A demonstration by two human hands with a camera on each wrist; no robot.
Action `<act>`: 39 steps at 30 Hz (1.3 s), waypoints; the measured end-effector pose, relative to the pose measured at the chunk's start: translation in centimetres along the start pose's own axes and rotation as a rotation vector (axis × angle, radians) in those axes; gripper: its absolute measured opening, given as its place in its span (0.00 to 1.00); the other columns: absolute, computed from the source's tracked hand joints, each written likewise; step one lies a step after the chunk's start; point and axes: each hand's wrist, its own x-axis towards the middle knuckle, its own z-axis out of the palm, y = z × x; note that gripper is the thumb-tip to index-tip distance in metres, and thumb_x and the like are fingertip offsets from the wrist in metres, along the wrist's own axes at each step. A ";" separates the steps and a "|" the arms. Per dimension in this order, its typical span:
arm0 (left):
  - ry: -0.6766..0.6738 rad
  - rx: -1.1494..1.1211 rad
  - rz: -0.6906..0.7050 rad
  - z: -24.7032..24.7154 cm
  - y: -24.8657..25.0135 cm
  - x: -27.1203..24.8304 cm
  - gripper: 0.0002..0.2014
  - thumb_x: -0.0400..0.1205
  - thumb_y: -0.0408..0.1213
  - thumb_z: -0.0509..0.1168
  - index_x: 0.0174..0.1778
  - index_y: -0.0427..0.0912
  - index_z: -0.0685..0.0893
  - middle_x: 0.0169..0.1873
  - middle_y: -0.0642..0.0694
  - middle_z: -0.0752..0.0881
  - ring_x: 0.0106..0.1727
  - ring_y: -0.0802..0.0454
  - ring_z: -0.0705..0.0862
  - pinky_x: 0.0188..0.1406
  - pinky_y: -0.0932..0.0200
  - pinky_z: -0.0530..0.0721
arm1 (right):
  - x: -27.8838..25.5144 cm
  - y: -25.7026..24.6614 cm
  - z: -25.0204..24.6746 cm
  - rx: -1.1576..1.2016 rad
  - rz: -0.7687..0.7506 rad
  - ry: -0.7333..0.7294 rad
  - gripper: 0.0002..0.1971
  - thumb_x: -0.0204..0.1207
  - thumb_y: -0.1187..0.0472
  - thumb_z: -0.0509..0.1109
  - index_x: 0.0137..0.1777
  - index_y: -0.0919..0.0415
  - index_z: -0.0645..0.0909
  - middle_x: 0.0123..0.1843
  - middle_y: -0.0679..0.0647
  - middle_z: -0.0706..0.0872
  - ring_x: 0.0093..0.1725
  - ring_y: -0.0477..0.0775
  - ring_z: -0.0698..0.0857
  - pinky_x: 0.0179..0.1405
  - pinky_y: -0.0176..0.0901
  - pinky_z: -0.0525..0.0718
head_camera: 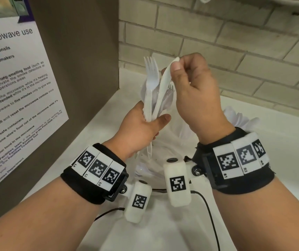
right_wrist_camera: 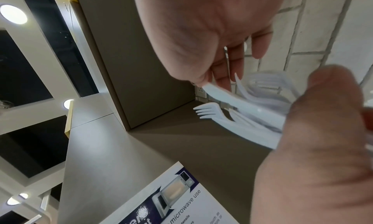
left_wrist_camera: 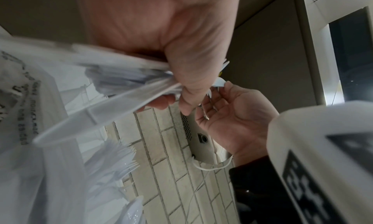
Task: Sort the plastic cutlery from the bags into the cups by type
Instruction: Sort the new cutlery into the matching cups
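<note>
My left hand (head_camera: 154,120) grips a bundle of white plastic cutlery (head_camera: 149,104) by the handles, held upright over the white counter. One fork (head_camera: 151,69) sticks up above the rest. My right hand (head_camera: 175,65) pinches the top end of a white knife (head_camera: 164,82) in that bundle between thumb and fingers. The right wrist view shows that pinch on the knife (right_wrist_camera: 214,88), with fork tines (right_wrist_camera: 206,111) just below. In the left wrist view, the bundle (left_wrist_camera: 129,80) passes through my left fist, beside a printed plastic bag (left_wrist_camera: 22,115). More white forks (left_wrist_camera: 113,160) stand below.
A grey cabinet panel (head_camera: 83,60) with a microwave-use notice (head_camera: 16,98) stands close on the left. A pale brick wall (head_camera: 235,51) runs behind the white counter (head_camera: 280,142). More white cutlery (head_camera: 239,118) shows behind my right wrist. A black cable (head_camera: 210,214) trails near the front.
</note>
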 end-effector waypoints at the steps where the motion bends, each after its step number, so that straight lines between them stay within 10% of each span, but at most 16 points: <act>1: -0.003 0.001 0.004 0.0 0.1 0.0 0.18 0.77 0.43 0.74 0.59 0.46 0.80 0.33 0.49 0.83 0.26 0.55 0.80 0.31 0.56 0.82 | 0.0 0.0 0.2 0.017 -0.010 0.021 0.06 0.83 0.56 0.60 0.43 0.49 0.72 0.41 0.53 0.87 0.42 0.50 0.86 0.45 0.51 0.84; 8: -0.056 0.009 0.012 -0.1 -0.2 0.0 0.21 0.72 0.42 0.76 0.58 0.43 0.79 0.32 0.49 0.81 0.29 0.54 0.79 0.30 0.55 0.82 | -0.4 -0.2 0.3 0.190 0.024 0.170 0.04 0.83 0.55 0.56 0.46 0.49 0.70 0.38 0.58 0.87 0.39 0.60 0.88 0.44 0.63 0.86; 15: -0.105 0.060 0.002 -0.1 -0.7 -0.2 0.17 0.78 0.42 0.72 0.60 0.43 0.77 0.33 0.50 0.81 0.27 0.57 0.79 0.33 0.55 0.82 | 0.7 -3.3 -1.5 0.620 -0.078 0.291 0.08 0.88 0.61 0.50 0.48 0.60 0.68 0.30 0.56 0.73 0.18 0.54 0.72 0.21 0.42 0.74; 20: -0.112 0.058 0.000 0.1 -0.6 -0.2 0.21 0.74 0.46 0.72 0.60 0.43 0.78 0.28 0.57 0.80 0.26 0.59 0.79 0.31 0.57 0.79 | 1.8 -3.3 -1.6 -0.079 -0.069 -0.043 0.12 0.71 0.49 0.77 0.45 0.57 0.86 0.40 0.50 0.88 0.37 0.46 0.86 0.39 0.40 0.85; 29: -0.114 -0.052 -0.011 0.1 0.3 -0.3 0.17 0.77 0.36 0.74 0.58 0.42 0.78 0.34 0.46 0.81 0.26 0.53 0.80 0.27 0.55 0.82 | 0.0 -0.6 -1.4 -0.295 0.059 -0.280 0.07 0.69 0.63 0.78 0.40 0.50 0.84 0.51 0.48 0.86 0.50 0.43 0.83 0.43 0.21 0.75; 35: 0.005 0.034 -0.022 0.1 0.1 0.5 0.21 0.75 0.41 0.73 0.64 0.48 0.79 0.34 0.50 0.83 0.25 0.60 0.80 0.24 0.64 0.78 | -1.1 -0.9 -1.2 -0.267 0.135 -0.228 0.11 0.65 0.51 0.82 0.34 0.56 0.85 0.30 0.46 0.85 0.29 0.42 0.82 0.32 0.37 0.81; 39: -0.028 -0.013 0.017 0.5 0.8 0.2 0.18 0.76 0.23 0.69 0.61 0.38 0.80 0.34 0.58 0.85 0.29 0.67 0.83 0.26 0.72 0.78 | -1.7 -0.1 0.1 -0.277 0.183 -0.336 0.09 0.66 0.52 0.81 0.35 0.57 0.86 0.31 0.46 0.86 0.32 0.45 0.83 0.36 0.42 0.83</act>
